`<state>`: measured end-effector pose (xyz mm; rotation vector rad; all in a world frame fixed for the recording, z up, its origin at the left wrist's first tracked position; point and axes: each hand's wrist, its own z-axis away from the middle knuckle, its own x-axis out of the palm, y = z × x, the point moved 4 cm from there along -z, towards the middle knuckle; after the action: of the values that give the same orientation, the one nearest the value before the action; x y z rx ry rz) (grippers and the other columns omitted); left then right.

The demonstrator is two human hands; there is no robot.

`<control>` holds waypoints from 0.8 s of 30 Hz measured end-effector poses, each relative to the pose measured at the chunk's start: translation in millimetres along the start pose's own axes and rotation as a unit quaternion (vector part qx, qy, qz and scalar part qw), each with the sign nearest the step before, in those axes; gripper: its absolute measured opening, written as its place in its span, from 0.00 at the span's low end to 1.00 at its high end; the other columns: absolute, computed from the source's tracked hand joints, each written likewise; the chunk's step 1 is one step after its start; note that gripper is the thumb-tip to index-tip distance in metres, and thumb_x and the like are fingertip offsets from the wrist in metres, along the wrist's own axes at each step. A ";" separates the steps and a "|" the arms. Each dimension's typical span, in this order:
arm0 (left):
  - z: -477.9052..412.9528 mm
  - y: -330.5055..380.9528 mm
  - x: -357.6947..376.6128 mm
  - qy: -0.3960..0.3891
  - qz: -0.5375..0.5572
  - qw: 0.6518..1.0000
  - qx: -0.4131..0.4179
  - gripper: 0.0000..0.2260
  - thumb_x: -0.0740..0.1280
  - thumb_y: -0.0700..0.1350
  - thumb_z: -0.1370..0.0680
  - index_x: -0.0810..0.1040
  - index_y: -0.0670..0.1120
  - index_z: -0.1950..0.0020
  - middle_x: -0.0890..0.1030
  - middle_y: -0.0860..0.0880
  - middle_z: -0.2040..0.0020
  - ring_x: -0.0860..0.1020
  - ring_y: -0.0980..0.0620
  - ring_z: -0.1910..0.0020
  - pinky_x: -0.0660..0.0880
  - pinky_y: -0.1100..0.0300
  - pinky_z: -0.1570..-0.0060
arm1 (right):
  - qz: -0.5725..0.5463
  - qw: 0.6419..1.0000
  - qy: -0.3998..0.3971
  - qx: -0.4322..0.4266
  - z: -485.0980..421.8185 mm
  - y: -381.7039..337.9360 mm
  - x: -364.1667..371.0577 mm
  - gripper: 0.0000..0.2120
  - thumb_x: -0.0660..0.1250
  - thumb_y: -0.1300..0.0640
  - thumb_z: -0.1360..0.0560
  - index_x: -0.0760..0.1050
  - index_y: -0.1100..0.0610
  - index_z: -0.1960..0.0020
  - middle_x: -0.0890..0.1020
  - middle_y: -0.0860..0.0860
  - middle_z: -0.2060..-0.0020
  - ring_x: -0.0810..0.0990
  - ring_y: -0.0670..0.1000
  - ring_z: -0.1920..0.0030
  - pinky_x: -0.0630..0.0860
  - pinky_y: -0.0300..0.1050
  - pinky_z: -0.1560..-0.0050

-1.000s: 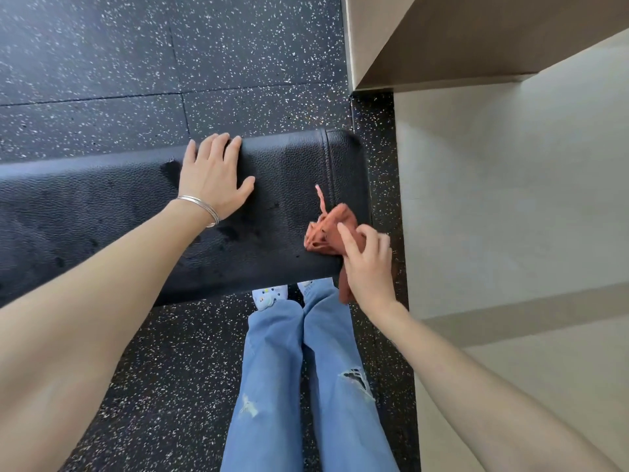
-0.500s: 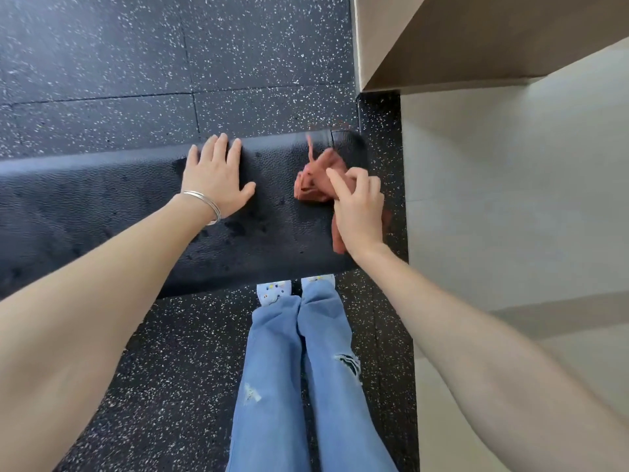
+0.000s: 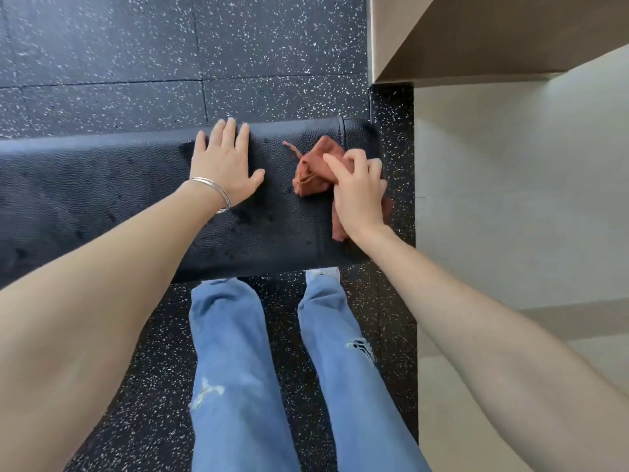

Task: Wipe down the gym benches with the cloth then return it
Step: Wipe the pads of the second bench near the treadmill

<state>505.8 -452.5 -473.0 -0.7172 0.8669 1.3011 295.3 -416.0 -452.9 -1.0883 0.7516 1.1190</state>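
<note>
A black padded gym bench (image 3: 102, 192) runs across the view from the left edge to its right end near the wall. My right hand (image 3: 357, 192) grips a crumpled rust-orange cloth (image 3: 313, 172) and presses it onto the pad near the bench's right end. Part of the cloth sticks out below my wrist. My left hand (image 3: 226, 165), with a silver bangle on the wrist, lies flat on the pad with fingers spread, left of the cloth. Damp marks show on the pad.
Black speckled rubber flooring (image 3: 170, 46) surrounds the bench. A pale wall (image 3: 510, 165) rises close on the right, with a beige ledge (image 3: 476, 35) above it. My legs in blue jeans (image 3: 238, 369) stand just in front of the bench.
My right hand swept the cloth from the bench's near edge to its far edge, then back toward the middle. My legs have stepped apart. The left hand stayed flat in place.
</note>
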 end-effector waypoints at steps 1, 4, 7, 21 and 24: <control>0.3 -2.4 -0.9 0.002 -0.002 1.000 0.010 0.35 0.57 0.59 0.23 0.51 0.43 0.23 0.54 0.41 0.23 0.52 0.42 0.24 0.51 0.43 0.27 | 0.003 1.000 0.002 -0.003 -21.8 -7.1 -2.7 0.24 0.58 0.66 0.23 0.69 0.47 0.32 0.67 0.54 0.36 0.64 0.60 0.40 0.68 0.56 0.48; 0.1 -11.6 -2.2 0.016 0.001 0.999 0.037 0.33 0.58 0.58 0.23 0.52 0.43 0.23 0.56 0.42 0.23 0.54 0.43 0.24 0.52 0.43 0.27 | 0.013 1.000 -0.010 -0.004 -67.8 -19.8 -7.5 0.24 0.56 0.68 0.23 0.68 0.46 0.33 0.66 0.54 0.34 0.63 0.61 0.37 0.68 0.60 0.45; -1.4 -25.3 -5.3 0.016 0.007 0.998 0.058 0.32 0.56 0.58 0.22 0.54 0.43 0.23 0.59 0.43 0.24 0.56 0.44 0.25 0.52 0.44 0.26 | 0.000 0.999 0.016 0.031 -56.4 -25.4 -4.5 0.24 0.58 0.66 0.23 0.68 0.46 0.32 0.67 0.53 0.33 0.64 0.60 0.38 0.68 0.58 0.46; 8.1 -159.5 2.7 -0.023 -0.002 0.989 0.147 0.33 0.57 0.59 0.22 0.57 0.41 0.25 0.68 0.40 0.29 0.67 0.40 0.31 0.64 0.46 0.32 | 0.010 0.971 0.095 0.221 -55.8 -81.4 10.5 0.19 0.61 0.58 0.23 0.69 0.52 0.33 0.69 0.55 0.37 0.67 0.59 0.41 0.70 0.51 0.46; 9.8 -182.2 2.0 -0.033 0.005 0.989 0.143 0.33 0.57 0.60 0.23 0.59 0.40 0.26 0.69 0.40 0.31 0.69 0.39 0.33 0.66 0.45 0.35 | 0.038 0.978 0.088 0.188 -56.2 -138.0 30.1 0.19 0.60 0.56 0.24 0.68 0.51 0.33 0.69 0.54 0.37 0.67 0.58 0.42 0.69 0.50 0.46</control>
<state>687.5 -469.2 -474.4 -0.4424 0.9780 1.1722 438.3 -467.4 -457.5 -0.8487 1.1036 0.9023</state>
